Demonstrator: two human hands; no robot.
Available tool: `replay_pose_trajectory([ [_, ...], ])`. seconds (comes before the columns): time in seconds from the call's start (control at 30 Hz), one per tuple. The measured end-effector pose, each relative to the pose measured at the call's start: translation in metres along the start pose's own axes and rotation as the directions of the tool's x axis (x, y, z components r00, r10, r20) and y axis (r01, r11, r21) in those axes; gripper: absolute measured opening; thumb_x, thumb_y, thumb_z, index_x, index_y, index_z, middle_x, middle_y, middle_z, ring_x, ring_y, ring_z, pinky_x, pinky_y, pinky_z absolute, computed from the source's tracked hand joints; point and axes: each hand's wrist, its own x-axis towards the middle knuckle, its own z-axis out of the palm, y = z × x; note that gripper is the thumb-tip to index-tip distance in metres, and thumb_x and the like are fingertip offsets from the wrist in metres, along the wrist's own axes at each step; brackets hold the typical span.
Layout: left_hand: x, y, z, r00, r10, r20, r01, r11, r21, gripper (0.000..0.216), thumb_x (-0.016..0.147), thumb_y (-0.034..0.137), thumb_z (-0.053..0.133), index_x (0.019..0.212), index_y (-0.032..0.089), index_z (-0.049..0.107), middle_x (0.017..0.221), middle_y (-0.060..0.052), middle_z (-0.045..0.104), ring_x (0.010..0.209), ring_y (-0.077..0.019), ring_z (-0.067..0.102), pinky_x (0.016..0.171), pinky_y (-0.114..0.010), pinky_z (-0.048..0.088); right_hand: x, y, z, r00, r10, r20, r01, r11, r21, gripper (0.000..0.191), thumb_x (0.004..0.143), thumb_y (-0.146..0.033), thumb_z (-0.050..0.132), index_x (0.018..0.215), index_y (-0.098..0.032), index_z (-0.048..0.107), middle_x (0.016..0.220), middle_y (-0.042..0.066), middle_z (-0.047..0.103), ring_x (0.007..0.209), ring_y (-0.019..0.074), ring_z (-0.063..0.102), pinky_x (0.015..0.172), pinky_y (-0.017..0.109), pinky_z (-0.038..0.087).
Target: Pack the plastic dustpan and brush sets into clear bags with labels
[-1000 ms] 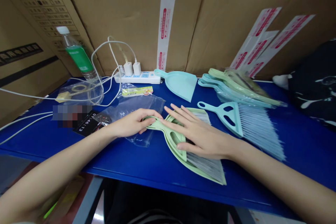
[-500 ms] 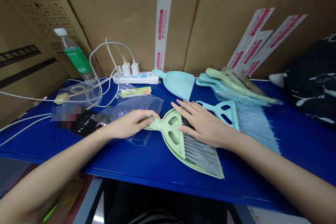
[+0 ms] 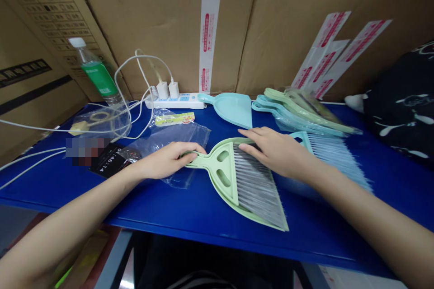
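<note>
My left hand (image 3: 169, 159) is closed around the stacked handles of a light green hand brush (image 3: 259, 192) and a matching dustpan (image 3: 219, 194). The brush lies flat inside the pan, its grey bristles pointing right. Above the far edge of those bristles is my right hand (image 3: 281, 151), fingers stretched out and holding nothing; whether its fingertips touch the bristles, I cannot tell. Partly hidden behind my right hand and wrist lies a light blue hand brush (image 3: 339, 160). A light blue dustpan (image 3: 233, 107) rests farther back.
Bagged blue and green dustpan sets (image 3: 305, 104) are piled at back right. Left of my hands lie a clear plastic bag (image 3: 183, 135), a phone (image 3: 110, 159) and loose cables. A power strip (image 3: 186, 101) and a bottle (image 3: 100, 79) stand against tall cardboard (image 3: 162, 18).
My right hand has shifted right, uncovering more of the green brush's bristles. The blue brush has slid slightly to the right. My left hand keeps its grip on the green handles.
</note>
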Motion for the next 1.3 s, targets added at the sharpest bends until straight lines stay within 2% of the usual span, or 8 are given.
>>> replay_pose_trajectory([
  [0.17,0.0,-0.001,0.0,1.0,0.003,-0.007,-0.003,1.0,0.009,0.027,0.094,0.027,0.039,0.108,0.019,0.061,0.099,-0.002,0.067,0.084,-0.015,0.056,0.077,-0.026,0.042,0.0,0.007,0.001,0.997,0.04,-0.058,-0.043,0.998,-0.045,0.058,0.098,-0.05,0.023,0.119,-0.019,0.067,0.102,0.013,0.073,0.095,0.0297,0.066,0.066,0.042,0.056],
  [0.37,-0.001,0.0,0.0,1.0,0.007,-0.005,-0.007,1.0,0.018,0.028,0.094,0.027,0.038,0.108,0.019,0.061,0.1,-0.003,0.067,0.084,-0.0153,0.056,0.077,-0.026,0.041,-0.001,0.01,-0.001,0.995,0.063,-0.072,-0.073,0.987,-0.145,0.047,0.096,-0.035,0.028,0.102,-0.019,0.072,0.098,0.012,0.074,0.09,0.0283,0.067,0.06,0.038,0.054],
  [0.43,-0.001,0.001,0.0,1.0,0.003,-0.007,-0.003,1.0,0.019,0.028,0.094,0.026,0.038,0.109,0.019,0.061,0.101,-0.003,0.067,0.084,-0.0154,0.056,0.077,-0.026,0.041,0.0,0.006,-0.004,0.995,0.032,-0.092,-0.041,0.994,-0.104,0.046,0.096,-0.035,0.029,0.1,-0.019,0.072,0.098,0.012,0.074,0.092,0.0284,0.066,0.065,0.039,0.055],
  [0.53,-0.001,0.002,0.0,1.0,-0.001,-0.009,0.001,1.0,0.015,0.028,0.094,0.026,0.039,0.109,0.019,0.061,0.098,-0.002,0.067,0.082,-0.0147,0.056,0.077,-0.026,0.041,0.0,-0.002,-0.005,0.987,-0.038,-0.155,0.037,0.999,-0.006,0.045,0.096,-0.04,0.033,0.106,-0.017,0.07,0.101,0.012,0.073,0.094,0.0282,0.065,0.074,0.041,0.054],
  [0.67,-0.001,0.002,0.001,1.0,0.008,-0.011,-0.008,1.0,0.012,0.028,0.094,0.026,0.039,0.109,0.02,0.062,0.099,-0.002,0.067,0.084,-0.0152,0.056,0.079,-0.026,0.041,0.0,-0.011,-0.002,0.983,-0.073,-0.168,0.082,0.995,0.049,0.04,0.095,-0.042,0.038,0.105,-0.018,0.068,0.098,0.011,0.073,0.091,0.0276,0.065,0.075,0.041,0.053],
  [0.8,-0.002,0.0,0.002,1.0,0.013,-0.008,-0.012,1.0,0.01,0.03,0.095,0.027,0.038,0.111,0.021,0.062,0.103,-0.002,0.068,0.087,-0.0165,0.057,0.081,-0.028,0.042,0.0,-0.015,0.001,0.985,-0.046,-0.165,0.059,0.995,0.076,0.033,0.092,-0.037,0.041,0.103,-0.021,0.068,0.097,0.01,0.072,0.089,0.0274,0.064,0.073,0.041,0.052],
  [0.97,-0.002,0.0,0.003,1.0,0.008,0.011,-0.008,1.0,0.019,0.031,0.095,0.028,0.037,0.113,0.02,0.061,0.104,-0.003,0.068,0.088,-0.0168,0.058,0.08,-0.028,0.042,0.001,-0.018,0.0,0.994,0.001,-0.109,0.013,0.992,0.128,0.033,0.089,-0.033,0.041,0.104,-0.017,0.066,0.101,0.012,0.07,0.092,0.0282,0.063,0.076,0.043,0.052],
  [1.3,-0.001,0.003,0.004,1.0,0.019,0.007,-0.019,1.0,0.017,0.029,0.095,0.025,0.037,0.112,0.019,0.06,0.105,-0.003,0.068,0.088,-0.0168,0.058,0.08,-0.029,0.042,0.001,-0.02,-0.002,0.997,-0.002,-0.071,0.014,0.984,0.176,0.031,0.087,-0.031,0.042,0.104,-0.017,0.065,0.101,0.012,0.07,0.093,0.0285,0.062,0.078,0.043,0.052],
])
